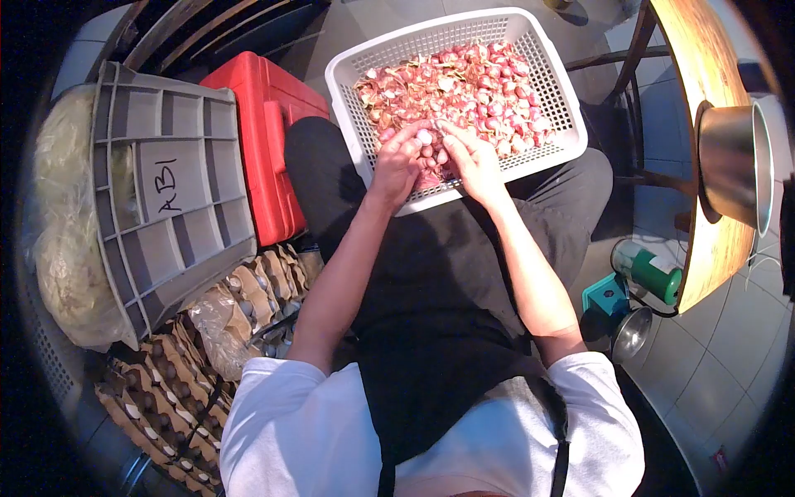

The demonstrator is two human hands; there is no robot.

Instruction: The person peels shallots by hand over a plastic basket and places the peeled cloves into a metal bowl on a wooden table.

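A white perforated basket point(540, 166) rests across the person's lap, holding a layer of small red shallots point(497, 91) with loose papery skins among them. Over its near edge, my left hand point(397, 170) is closed, its fingertips pinched near a pale bulb. My right hand point(474, 164) is beside it, thumb and finger pressed together at about the same height. The fingertips nearly meet; what lies between the right fingertips is too small to tell. More shallots show just below and between both hands.
At the left stand a grey crate point(170, 190) marked "ABI", a red box point(277, 124) and egg trays point(174, 389). On the right, a wooden table point(716, 257) carries a metal pot point(733, 166). A green scale point(609, 300) and a metal bowl point(633, 334) sit below.
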